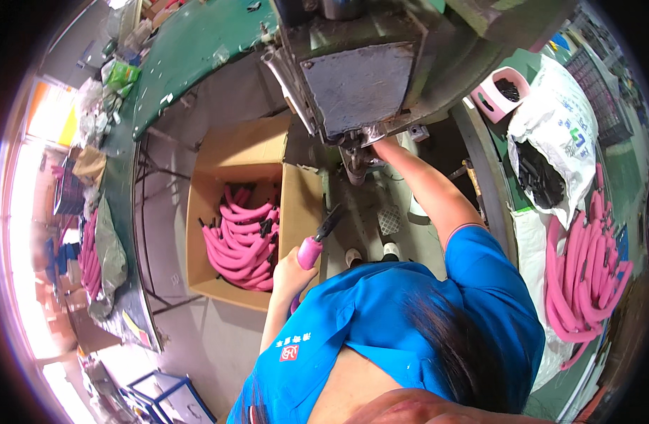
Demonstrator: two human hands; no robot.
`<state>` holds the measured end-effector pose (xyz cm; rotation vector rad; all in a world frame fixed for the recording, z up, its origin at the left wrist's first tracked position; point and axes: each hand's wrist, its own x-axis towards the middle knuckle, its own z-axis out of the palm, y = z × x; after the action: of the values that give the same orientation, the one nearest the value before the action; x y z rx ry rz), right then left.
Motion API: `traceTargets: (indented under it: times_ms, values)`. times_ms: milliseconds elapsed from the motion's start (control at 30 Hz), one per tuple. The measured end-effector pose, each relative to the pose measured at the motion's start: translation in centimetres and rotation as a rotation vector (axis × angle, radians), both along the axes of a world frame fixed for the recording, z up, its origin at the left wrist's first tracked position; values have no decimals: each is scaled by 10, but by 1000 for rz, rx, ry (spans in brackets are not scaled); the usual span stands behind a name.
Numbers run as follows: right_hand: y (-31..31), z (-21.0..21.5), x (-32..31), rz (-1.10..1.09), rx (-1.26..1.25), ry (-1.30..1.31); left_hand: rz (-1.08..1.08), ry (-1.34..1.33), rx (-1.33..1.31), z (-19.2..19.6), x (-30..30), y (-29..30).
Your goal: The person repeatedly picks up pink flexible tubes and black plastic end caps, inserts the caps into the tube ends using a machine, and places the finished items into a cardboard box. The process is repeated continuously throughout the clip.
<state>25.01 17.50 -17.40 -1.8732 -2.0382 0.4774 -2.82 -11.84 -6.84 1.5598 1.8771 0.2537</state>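
The left hand is curled round a pink tube, its fingers wrapped near the upper end; a black end piece sticks out of that tube, slanting up and to the right, well below the machine; the rest of the tube runs down behind the hand and is mostly hidden; the right hand reaches up under the lower front of the machine, its bare forearm stretched forward from a blue sleeve; the machine hides most of this hand, so I cannot tell whether its fingers are spread or pinching something

Just left of the left hand stands an open cardboard box on the floor, its flaps raised at the back and right; inside lies a heap of curved pink tubes, several with black ends; to the right, on a bench, a small pink tub holds little black parts; beside it a white sack gapes open on black pieces; nearer the person, another bunch of pink tubes lies bent over; a green table stands at upper left; two shoes show on the floor, near a patterned plate
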Motion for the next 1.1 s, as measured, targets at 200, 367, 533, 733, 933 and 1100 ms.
traceTargets:
  times_ms: [200, 367, 533, 733, 933, 1100]
  values:
    - [10, -34, -1, -87, -35, 180, 162, -107, 95, 25, 27, -6]
    - [18, -38, 15, -195, 59, 558, 192, -68, 131, 30, 37, -14]
    - [3, 34, 21, 74, -255, 711, 172, -16, 120, 29, 45, -14]
    - [-62, 130, 15, 268, -683, 1362, 130, -40, 240, 31, 48, -10]
    - [-67, 127, 5, 210, -644, 1275, 49, -42, 240, 37, 56, -4]
    - [-88, 125, 17, 12, -342, 1289, -102, -141, 222, 58, 60, -5]
